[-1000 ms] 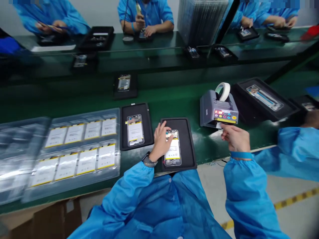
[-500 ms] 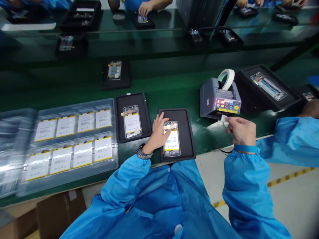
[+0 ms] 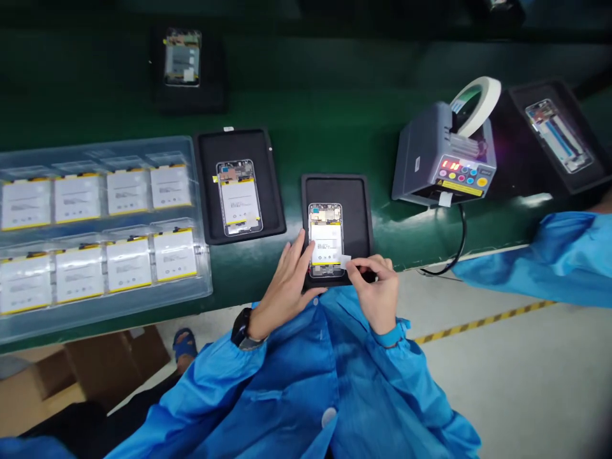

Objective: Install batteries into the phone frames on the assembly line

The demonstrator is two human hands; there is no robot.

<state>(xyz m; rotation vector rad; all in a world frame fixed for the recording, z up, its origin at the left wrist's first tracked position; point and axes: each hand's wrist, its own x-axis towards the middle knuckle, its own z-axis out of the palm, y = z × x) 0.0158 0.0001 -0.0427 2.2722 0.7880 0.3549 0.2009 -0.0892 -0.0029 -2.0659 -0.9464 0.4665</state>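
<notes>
The left hand [image 3: 287, 287] steadies the phone frame [image 3: 326, 241] in its black tray [image 3: 337, 191], fingers spread along its edge; the right hand [image 3: 377, 294], fingers pinched together, applies a white tape strip [image 3: 345, 261] at the lower corner; the strip looks to need pressing flat.
</notes>
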